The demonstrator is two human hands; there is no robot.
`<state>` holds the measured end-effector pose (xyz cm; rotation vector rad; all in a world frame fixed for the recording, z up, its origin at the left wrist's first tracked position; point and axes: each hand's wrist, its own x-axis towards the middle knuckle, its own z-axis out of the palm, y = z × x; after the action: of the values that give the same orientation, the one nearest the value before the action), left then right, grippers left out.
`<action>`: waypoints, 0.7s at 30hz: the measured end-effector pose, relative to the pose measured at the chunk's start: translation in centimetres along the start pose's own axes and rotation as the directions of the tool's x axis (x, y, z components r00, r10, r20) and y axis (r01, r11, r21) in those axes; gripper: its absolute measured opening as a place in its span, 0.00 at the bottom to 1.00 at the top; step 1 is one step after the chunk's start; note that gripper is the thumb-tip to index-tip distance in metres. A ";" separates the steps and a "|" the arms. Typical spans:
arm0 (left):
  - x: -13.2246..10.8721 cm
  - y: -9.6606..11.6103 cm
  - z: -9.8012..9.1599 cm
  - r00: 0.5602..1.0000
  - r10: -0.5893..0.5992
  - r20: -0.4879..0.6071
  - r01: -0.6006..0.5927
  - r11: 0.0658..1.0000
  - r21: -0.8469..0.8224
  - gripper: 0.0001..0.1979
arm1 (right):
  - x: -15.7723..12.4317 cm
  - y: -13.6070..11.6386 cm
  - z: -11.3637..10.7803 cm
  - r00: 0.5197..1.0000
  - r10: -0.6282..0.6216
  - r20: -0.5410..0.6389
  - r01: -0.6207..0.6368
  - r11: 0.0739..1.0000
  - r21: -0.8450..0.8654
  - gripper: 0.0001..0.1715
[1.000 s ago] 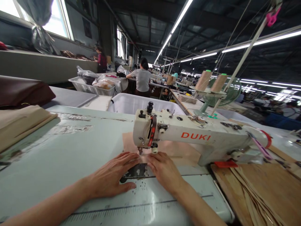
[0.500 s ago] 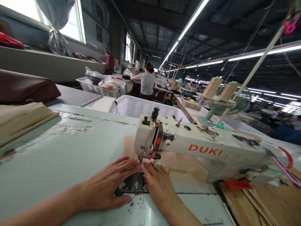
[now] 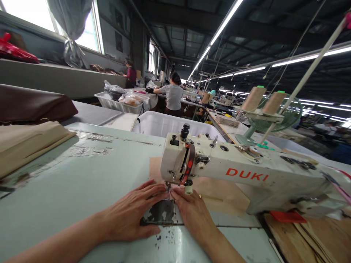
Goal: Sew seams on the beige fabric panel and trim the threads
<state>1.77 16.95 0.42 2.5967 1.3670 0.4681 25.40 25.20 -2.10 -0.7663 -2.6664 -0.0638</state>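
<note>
A beige fabric piece [image 3: 223, 197] lies under the head of a white sewing machine [image 3: 208, 157] marked DUKI. My left hand [image 3: 134, 208] rests flat and open on the left of the needle area, fingers stretched to the presser foot [image 3: 168, 185], thumb out on the table. To the right of the foot, my right hand [image 3: 192, 208] lies with its fingers extended on the material; some fingertips are hidden below the machine head. A small pinkish edge of material shows between the fingertips. In front of the foot, a worn dark metal plate [image 3: 160, 212] is visible between my hands.
Folded beige fabric [image 3: 33, 140] and brown material [image 3: 35, 104] lie at left. A white bin [image 3: 175, 124] stands behind the machine. Thread cones [image 3: 253, 98] and a green fan [image 3: 292, 113] are at right. Wooden boards [image 3: 320, 237] lie lower right. A person [image 3: 173, 95] sits ahead.
The view has turned slightly left, so the machine and my hands appear a little farther right. Both hands keep nearly the same place beside the presser foot.
</note>
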 end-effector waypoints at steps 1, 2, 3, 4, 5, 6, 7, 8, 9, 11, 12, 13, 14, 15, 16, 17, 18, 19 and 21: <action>0.0 0.0 0.1 1.000 0.005 0.002 -0.005 1.000 -0.003 0.42 | 0.0 0.1 0.0 1.000 0.007 0.016 -0.007 1.000 0.005 0.28; 0.0 0.0 0.1 1.000 0.008 0.000 -0.008 1.000 -0.006 0.42 | 0.0 0.1 0.1 0.999 0.014 0.032 -0.014 1.000 0.007 0.28; 0.1 0.0 0.0 1.000 0.011 -0.002 -0.011 1.000 -0.010 0.42 | 0.0 0.1 0.1 0.999 0.020 0.043 -0.020 1.000 0.009 0.28; 0.2 0.0 0.0 1.000 0.013 -0.006 -0.013 1.000 -0.014 0.41 | -0.1 0.1 0.1 0.998 0.023 0.051 -0.024 1.000 0.011 0.29; 0.3 0.0 -0.1 1.000 0.012 -0.009 -0.012 1.000 -0.016 0.41 | -0.1 0.1 0.1 0.998 0.026 0.054 -0.027 1.000 0.012 0.29; 0.3 0.1 -0.2 1.000 0.008 -0.013 -0.009 1.000 -0.017 0.41 | -0.1 0.1 0.1 0.998 0.027 0.055 -0.027 1.000 0.013 0.30; 0.4 0.2 -0.2 1.000 0.006 -0.018 -0.006 1.000 -0.016 0.42 | -0.2 0.0 0.1 0.998 0.026 0.052 -0.027 1.000 0.014 0.30; 0.4 0.2 -0.3 1.000 0.004 -0.022 -0.004 1.000 -0.012 0.42 | -0.2 0.0 0.0 0.999 0.025 0.049 -0.026 1.000 0.016 0.30; 0.5 0.3 -0.3 1.000 0.006 -0.026 -0.006 1.000 -0.008 0.42 | -0.3 -0.1 0.0 0.999 0.024 0.045 -0.025 0.999 0.020 0.30; 0.5 0.4 -0.2 1.000 0.012 -0.029 -0.012 1.000 0.004 0.42 | -0.2 -0.3 0.0 0.999 0.022 0.037 -0.023 0.999 0.032 0.30; 0.5 0.3 -0.1 0.999 0.017 -0.031 -0.017 1.000 0.008 0.42 | -0.2 -0.4 0.0 0.999 0.023 0.032 -0.024 0.999 0.038 0.30; 0.6 0.3 -0.1 0.999 0.024 -0.035 -0.023 1.000 0.012 0.41 | -0.1 -0.5 -0.1 0.999 0.025 0.027 -0.026 0.999 0.042 0.29; 0.6 0.2 0.0 0.999 0.030 -0.040 -0.029 0.999 0.018 0.40 | 0.0 -0.5 -0.2 0.999 0.028 0.029 -0.029 0.998 0.047 0.28; 0.6 0.1 0.1 0.999 0.035 -0.042 -0.034 0.999 0.028 0.40 | 0.1 -0.5 -0.5 0.998 0.038 0.042 -0.040 0.998 0.052 0.27; 0.6 0.0 0.2 0.998 0.038 -0.042 -0.036 0.998 0.047 0.39 | 0.2 -0.3 -0.8 0.996 0.056 0.065 -0.059 0.997 0.056 0.26; 0.6 0.0 0.2 0.999 0.036 -0.040 -0.033 0.997 0.075 0.38 | 0.2 0.0 -1.3 0.993 0.084 0.088 -0.089 0.994 0.057 0.24; 0.4 0.1 0.2 0.999 0.028 -0.044 -0.023 0.993 0.114 0.37 | 0.0 0.3 -1.9 0.987 0.122 0.107 -0.128 0.990 0.053 0.22; 0.1 0.4 0.3 0.998 0.017 -0.053 -0.009 0.987 0.159 0.35 | -0.4 0.7 -2.6 0.978 0.172 0.118 -0.178 0.983 0.042 0.21; -1.1 1.6 0.5 0.993 -0.013 -0.117 0.041 0.968 0.246 0.29 | -1.9 1.0 -4.2 0.954 0.276 0.116 -0.280 0.960 0.014 0.20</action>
<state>2.61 15.07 0.19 2.7813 1.5900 0.4769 28.84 24.51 1.04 -1.1588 -2.6272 0.0954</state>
